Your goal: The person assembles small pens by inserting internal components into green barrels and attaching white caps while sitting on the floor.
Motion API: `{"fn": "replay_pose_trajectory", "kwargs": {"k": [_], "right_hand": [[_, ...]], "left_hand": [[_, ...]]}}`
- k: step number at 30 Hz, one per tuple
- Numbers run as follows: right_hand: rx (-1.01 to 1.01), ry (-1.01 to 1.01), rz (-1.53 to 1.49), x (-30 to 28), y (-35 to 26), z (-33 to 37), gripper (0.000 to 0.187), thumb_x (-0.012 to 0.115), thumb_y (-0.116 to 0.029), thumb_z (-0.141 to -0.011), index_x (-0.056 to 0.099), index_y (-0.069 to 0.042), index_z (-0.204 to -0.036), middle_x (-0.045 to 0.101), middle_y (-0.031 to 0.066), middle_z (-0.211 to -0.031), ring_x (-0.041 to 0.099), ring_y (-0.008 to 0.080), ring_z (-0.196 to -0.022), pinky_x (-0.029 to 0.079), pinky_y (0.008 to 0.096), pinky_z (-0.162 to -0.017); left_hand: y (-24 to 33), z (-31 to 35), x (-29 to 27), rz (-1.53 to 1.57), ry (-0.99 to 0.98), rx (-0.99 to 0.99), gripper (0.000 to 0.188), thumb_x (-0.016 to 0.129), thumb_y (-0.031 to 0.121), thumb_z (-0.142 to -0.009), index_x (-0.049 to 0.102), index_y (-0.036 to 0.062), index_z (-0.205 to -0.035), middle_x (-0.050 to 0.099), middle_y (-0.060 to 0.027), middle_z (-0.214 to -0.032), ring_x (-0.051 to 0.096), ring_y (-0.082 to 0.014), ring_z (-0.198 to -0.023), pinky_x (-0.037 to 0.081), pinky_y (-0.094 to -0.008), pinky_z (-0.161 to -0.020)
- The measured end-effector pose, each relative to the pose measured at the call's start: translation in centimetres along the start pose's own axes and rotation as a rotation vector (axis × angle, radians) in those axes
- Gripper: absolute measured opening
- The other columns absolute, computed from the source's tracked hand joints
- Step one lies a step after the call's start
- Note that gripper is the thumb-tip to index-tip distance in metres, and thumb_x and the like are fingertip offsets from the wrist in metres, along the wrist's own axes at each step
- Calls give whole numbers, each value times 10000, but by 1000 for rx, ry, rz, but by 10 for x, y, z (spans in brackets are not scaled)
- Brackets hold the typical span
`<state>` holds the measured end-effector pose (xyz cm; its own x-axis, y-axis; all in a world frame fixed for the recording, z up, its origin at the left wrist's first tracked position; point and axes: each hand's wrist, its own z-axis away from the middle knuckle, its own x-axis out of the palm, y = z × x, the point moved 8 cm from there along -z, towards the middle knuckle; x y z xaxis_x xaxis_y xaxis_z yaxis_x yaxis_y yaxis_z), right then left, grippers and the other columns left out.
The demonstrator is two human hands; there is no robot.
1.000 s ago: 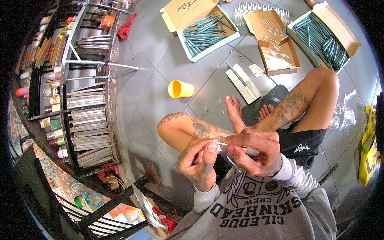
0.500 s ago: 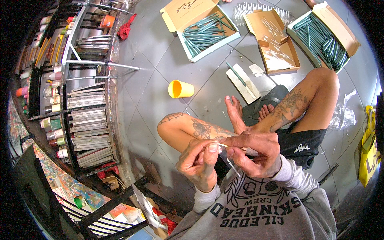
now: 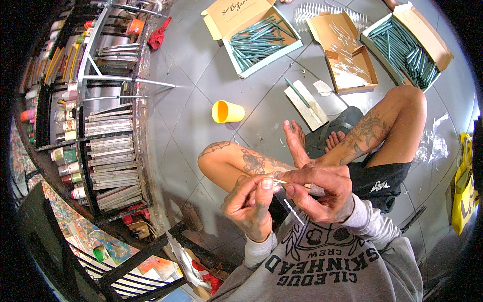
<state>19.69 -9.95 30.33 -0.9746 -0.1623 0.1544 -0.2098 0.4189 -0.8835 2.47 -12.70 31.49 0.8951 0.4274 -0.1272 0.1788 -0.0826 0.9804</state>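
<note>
In front of my chest, both hands meet over a very small pale stick-like piece [image 3: 278, 181]. My left hand [image 3: 250, 204] pinches its left end between thumb and forefinger. My right hand [image 3: 321, 194] is closed at its other end, thumb and forefinger pressed together. A narrow clear strip [image 3: 293, 210], apparently plastic, hangs slanting between the hands. Fingers cover much of the small piece, so its exact kind cannot be made out.
Beyond my crossed legs stand a box of dark green sticks [image 3: 274, 59], a cardboard box of thin clear pieces [image 3: 318, 27] and another stick-filled box [image 3: 440, 43]. Nearer are a white block [image 3: 314, 118] bearing one green stick and a yellow cup [image 3: 232, 112]. Shelving [image 3: 83, 100] lines the left.
Both hands keep nearly the same place. The right fingers have shifted slightly around the small piece, and the clear strip hangs at a slightly different angle.
</note>
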Motion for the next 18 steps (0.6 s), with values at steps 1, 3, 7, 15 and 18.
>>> {"fn": "replay_pose_trajectory", "kwargs": {"k": [1,3,7,15,18], "right_hand": [[1,-3,-2,0,0,0,156,670,2,-805,721,82,-928,747,171,-820,712,214,-655,553,285,-672],[8,-10,2,0,-1,-1,156,671,-2,-808,722,83,-928,744,169,-809,712,214,-654,552,285,-671],[36,-16,1,0,0,-1,172,674,-8,-801,734,53,-950,736,141,-780,717,219,-690,410,404,-843],[4,-10,19,-1,-1,-1,184,661,-29,-816,738,59,-958,721,129,-732,693,204,-629,469,338,-721],[18,-1,11,0,0,0,183,658,-30,-821,736,70,-953,712,135,-706,674,188,-582,532,275,-613]], "left_hand": [[1,0,-1,-32,-6,11,162,771,103,-816,745,-42,-883,646,-21,-727,399,-43,-584,259,-211,-538],[1,0,-5,-94,-18,33,155,774,98,-813,749,-40,-876,641,-11,-717,375,-35,-579,252,-214,-535],[1,0,-5,-85,-27,43,151,779,97,-805,752,-38,-868,622,8,-691,346,-27,-580,239,-215,-532],[2,-1,-4,-92,-23,57,159,779,98,-800,751,-45,-865,608,11,-664,347,-35,-583,238,-215,-531],[2,-2,-5,-90,-33,83,160,775,95,-799,751,-48,-868,614,7,-665,349,-36,-580,239,-215,-530]]}}
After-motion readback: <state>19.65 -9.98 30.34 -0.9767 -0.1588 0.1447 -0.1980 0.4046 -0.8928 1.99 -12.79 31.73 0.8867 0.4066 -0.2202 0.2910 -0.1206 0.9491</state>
